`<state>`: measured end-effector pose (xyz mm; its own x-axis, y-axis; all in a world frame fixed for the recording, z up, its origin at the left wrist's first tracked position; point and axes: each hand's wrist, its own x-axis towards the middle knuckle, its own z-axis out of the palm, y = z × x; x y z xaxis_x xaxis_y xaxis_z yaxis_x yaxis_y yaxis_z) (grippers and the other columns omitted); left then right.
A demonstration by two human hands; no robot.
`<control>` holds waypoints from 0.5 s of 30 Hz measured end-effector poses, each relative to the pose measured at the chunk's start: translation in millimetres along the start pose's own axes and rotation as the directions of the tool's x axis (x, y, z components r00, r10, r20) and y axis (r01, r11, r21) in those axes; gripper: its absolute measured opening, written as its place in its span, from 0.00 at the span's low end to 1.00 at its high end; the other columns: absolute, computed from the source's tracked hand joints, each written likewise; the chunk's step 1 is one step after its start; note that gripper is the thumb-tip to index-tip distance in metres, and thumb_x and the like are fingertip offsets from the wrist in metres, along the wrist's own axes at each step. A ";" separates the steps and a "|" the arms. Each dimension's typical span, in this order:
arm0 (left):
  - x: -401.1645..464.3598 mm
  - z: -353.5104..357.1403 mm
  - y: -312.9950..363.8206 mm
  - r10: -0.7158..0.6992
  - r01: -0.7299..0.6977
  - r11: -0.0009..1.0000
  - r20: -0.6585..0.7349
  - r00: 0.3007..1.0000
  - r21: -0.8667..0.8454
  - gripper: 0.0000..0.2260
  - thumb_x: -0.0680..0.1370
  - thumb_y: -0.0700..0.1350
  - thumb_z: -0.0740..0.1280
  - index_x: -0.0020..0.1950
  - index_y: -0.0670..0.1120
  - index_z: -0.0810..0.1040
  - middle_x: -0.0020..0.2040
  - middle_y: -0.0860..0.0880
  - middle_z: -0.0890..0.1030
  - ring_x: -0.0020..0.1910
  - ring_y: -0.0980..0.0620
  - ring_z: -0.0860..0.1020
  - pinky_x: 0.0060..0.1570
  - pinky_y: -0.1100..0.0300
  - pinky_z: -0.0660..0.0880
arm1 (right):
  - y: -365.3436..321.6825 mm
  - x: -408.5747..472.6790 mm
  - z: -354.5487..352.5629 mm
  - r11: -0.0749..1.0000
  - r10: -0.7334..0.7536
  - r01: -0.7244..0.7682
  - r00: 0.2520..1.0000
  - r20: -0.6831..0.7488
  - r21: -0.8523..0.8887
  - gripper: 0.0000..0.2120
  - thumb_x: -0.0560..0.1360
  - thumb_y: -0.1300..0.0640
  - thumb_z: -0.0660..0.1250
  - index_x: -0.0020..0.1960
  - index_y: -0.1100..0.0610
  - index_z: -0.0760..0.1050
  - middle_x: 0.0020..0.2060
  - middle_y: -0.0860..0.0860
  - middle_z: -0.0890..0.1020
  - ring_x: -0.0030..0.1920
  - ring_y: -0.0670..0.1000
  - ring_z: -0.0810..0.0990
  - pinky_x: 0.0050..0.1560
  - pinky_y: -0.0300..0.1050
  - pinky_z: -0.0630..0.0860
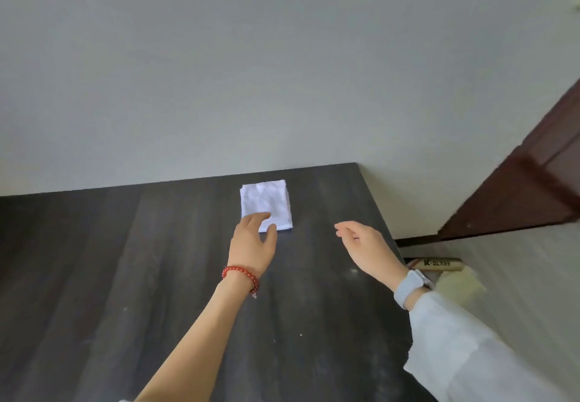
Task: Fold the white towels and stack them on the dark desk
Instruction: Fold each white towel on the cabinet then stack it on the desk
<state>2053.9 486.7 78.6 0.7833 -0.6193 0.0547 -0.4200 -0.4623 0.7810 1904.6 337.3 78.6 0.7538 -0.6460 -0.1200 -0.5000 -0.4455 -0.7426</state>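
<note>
Head view: a folded white towel [266,205] lies as a neat square on the dark desk [125,260], near the far edge by the grey wall [251,56]. It looks several layers thick, though I cannot tell whether it is one towel or a small stack. The left hand [252,241] hovers at the towel's near left corner, fingers loosely spread and relaxed, gripping nothing; whether its fingertips touch the cloth I cannot tell. A red bead bracelet [241,276] sits on that wrist. The right hand [364,246] hangs above the bare desk to the right of the towel, well apart from it, fingers slack and empty, with a pale watch [411,287] and a white sleeve [470,354] behind it.

The step in hand seems to be settling this folded towel in its place. To do it well, I would press flat palms on top rather than pinch a corner, since a pinch lifts the top layer and undoes the fold. Square the edges with straight fingers along the sides. No unfolded towel shows here, so the next one must come from out of view and be laid edge to edge on this square.
</note>
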 end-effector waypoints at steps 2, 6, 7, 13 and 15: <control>-27.7 6.0 45.3 0.062 -0.061 0.997 0.024 0.998 -0.038 0.13 0.78 0.43 0.61 0.62 0.45 0.74 0.62 0.50 0.74 0.60 0.51 0.72 0.54 0.67 0.64 | 1.5 -46.6 -34.0 0.997 0.028 -0.020 0.995 -0.097 0.074 0.12 0.79 0.57 0.56 0.58 0.55 0.75 0.50 0.49 0.81 0.54 0.46 0.77 0.53 0.35 0.69; -77.5 44.6 143.0 0.273 -0.260 0.956 0.092 0.958 -0.134 0.12 0.78 0.43 0.61 0.60 0.44 0.76 0.59 0.47 0.76 0.58 0.50 0.75 0.55 0.66 0.65 | 22.6 -132.0 -112.0 0.991 0.051 -0.010 0.948 -0.316 0.133 0.10 0.79 0.59 0.57 0.54 0.56 0.77 0.41 0.44 0.80 0.48 0.47 0.79 0.53 0.43 0.75; -92.1 60.0 170.5 0.333 -0.315 0.938 0.127 0.934 -0.147 0.12 0.78 0.43 0.61 0.60 0.44 0.76 0.58 0.47 0.77 0.57 0.50 0.75 0.54 0.65 0.66 | 32.5 -156.5 -134.5 0.989 0.064 -0.011 0.929 -0.365 0.146 0.10 0.79 0.59 0.57 0.54 0.57 0.77 0.40 0.44 0.80 0.48 0.48 0.80 0.55 0.46 0.75; -213.3 187.7 332.4 0.581 -0.496 0.810 0.318 0.749 -0.312 0.12 0.78 0.43 0.61 0.59 0.43 0.76 0.58 0.46 0.77 0.56 0.50 0.76 0.52 0.66 0.67 | 125.1 -336.2 -268.9 0.975 0.216 -0.122 0.731 -0.648 0.187 0.09 0.78 0.62 0.59 0.53 0.57 0.77 0.41 0.47 0.79 0.44 0.48 0.79 0.52 0.43 0.73; -273.0 240.3 383.7 0.648 -0.528 0.759 0.369 0.666 -0.380 0.12 0.78 0.42 0.62 0.59 0.43 0.77 0.57 0.45 0.78 0.56 0.49 0.76 0.51 0.69 0.66 | 168.9 -410.0 -307.4 0.963 0.268 -0.188 0.655 -0.707 0.191 0.09 0.77 0.64 0.59 0.52 0.59 0.77 0.41 0.46 0.79 0.44 0.50 0.78 0.53 0.45 0.73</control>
<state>1568.8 326.0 213.8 0.0805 -0.9463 0.3130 -0.5584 0.2173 0.8006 1380.0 336.3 204.9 0.0583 -0.9804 0.1879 -0.5420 -0.1892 -0.8188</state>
